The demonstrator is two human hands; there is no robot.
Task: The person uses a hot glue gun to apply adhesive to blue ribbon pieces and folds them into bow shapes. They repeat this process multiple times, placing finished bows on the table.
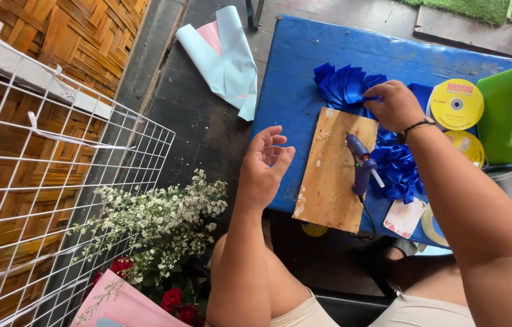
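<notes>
My right hand point(394, 104) reaches across the blue table point(292, 91) and pinches a piece of blue ribbon from a fanned pile of blue ribbon loops point(344, 85). My left hand point(264, 166) hovers open over the table's near left edge, palm turned up, holding nothing. Between the hands lies a wooden board point(331, 172) with a blue glue gun point(362, 163) resting on its right side. A finished blue ribbon bow point(398, 166) lies just right of the gun.
Yellow ribbon spools point(457, 103) and a green tape dispenser point(507, 115) stand at the right. Pale blue and pink wrapping paper point(227, 57) lies on the floor. A white wire grid point(56, 181), white flowers point(159, 221) and red roses point(174, 300) are at the left.
</notes>
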